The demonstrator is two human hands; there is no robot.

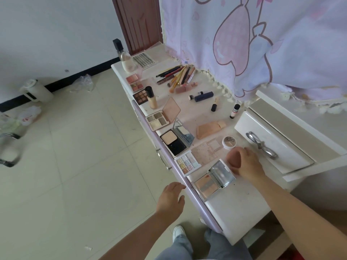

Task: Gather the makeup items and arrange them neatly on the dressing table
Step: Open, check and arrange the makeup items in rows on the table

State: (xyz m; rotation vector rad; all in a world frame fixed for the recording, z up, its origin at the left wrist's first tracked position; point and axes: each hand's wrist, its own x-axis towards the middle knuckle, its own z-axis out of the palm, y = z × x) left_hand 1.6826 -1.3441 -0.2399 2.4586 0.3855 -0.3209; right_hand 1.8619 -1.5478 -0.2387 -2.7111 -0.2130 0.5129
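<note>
Pink-beige and rounded, a makeup sponge sits on the white bench under the right hand, whose grip curls around it from the far side. Just beside it lies an open silver compact, with a pastel palette and a round cream pot near. Further along the bench lie more palettes, a foundation bottle standing upright, and a heap of brushes and pencils. Off the bench edge, the left hand hovers with its grip released, fingers relaxed.
</note>
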